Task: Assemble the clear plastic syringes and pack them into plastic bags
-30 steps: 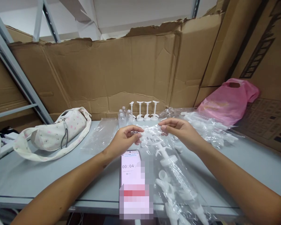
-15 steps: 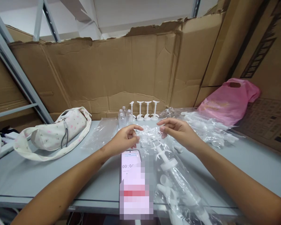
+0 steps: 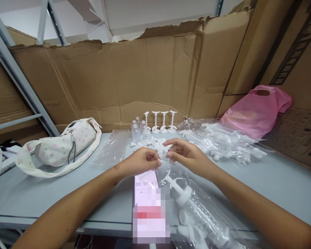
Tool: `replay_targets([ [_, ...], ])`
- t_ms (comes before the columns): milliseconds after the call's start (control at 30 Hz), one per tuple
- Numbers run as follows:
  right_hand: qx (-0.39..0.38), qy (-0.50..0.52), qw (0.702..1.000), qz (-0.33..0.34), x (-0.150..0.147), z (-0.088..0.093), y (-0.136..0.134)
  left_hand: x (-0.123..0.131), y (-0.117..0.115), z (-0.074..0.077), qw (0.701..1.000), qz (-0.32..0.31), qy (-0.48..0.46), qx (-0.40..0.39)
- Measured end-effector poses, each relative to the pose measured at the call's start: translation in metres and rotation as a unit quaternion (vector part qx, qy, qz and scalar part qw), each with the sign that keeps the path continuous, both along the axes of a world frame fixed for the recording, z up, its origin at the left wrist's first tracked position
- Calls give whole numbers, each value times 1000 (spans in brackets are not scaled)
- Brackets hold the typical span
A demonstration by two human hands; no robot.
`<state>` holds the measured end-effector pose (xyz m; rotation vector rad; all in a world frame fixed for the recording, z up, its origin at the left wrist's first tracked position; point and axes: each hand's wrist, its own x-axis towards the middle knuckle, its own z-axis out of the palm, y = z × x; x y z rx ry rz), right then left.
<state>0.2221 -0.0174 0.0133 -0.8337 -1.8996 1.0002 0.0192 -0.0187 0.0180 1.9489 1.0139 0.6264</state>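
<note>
My left hand point(image 3: 142, 160) hangs over the top end of a phone point(image 3: 146, 183), its fingers curled and pinched at the edge of clear plastic; what they hold is too small to name. To its right, my right hand point(image 3: 184, 154) has thumb and forefinger apart, with nothing visible between them. Small white parts point(image 3: 155, 142) lie just beyond both hands. A clear bag point(image 3: 207, 207) with large white pump pieces lies below my right hand. Clear bottles point(image 3: 135, 133) and upright white pump-like pieces point(image 3: 163, 122) stand at the back.
A floral bag point(image 3: 59, 150) with a strap lies at the left, beside a flat clear bag point(image 3: 114, 147). At the right are plastic bags of white parts point(image 3: 228, 141) and a pink bag point(image 3: 254, 110). Cardboard point(image 3: 124, 76) walls the back.
My left hand has moved a little down and right and its fingers have closed. My right hand has shifted left and down. The clear bag of pump pieces has shifted, and more small white parts show.
</note>
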Motion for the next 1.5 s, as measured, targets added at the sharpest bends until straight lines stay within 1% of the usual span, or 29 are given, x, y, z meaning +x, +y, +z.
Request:
replay_targets([
  [100,-50,19,998,16,1,0,1,2,-2,2,1000,16,-17,-13],
  [233,-113,-9,993,24,1,2,2,4,-5,4,999,23,-18,-15],
  [367,-142,-11,990,22,-1,4,0,4,-5,4,999,26,-14,-13],
  [467,-137,6,990,27,-2,4,-1,3,-4,3,1000,20,-18,-10],
  [600,-127,2,991,31,-4,3,-2,4,-6,2,999,14,-31,-6],
  [800,-135,1,990,35,-4,5,-3,8,-9,0,999,31,-32,14],
  [933,-121,-15,992,12,-2,7,-2,7,-7,-1,999,29,-33,13],
  [1033,-105,-15,994,-5,3,7,3,4,-4,-1,999,39,-23,21],
  [1233,-59,-5,997,-52,18,8,16,0,0,3,997,76,-15,19],
  [1367,-44,4,995,-86,23,11,19,-1,0,6,996,84,-4,35],
  [1500,-38,22,993,-105,30,13,22,-4,0,6,995,87,-6,47],
])
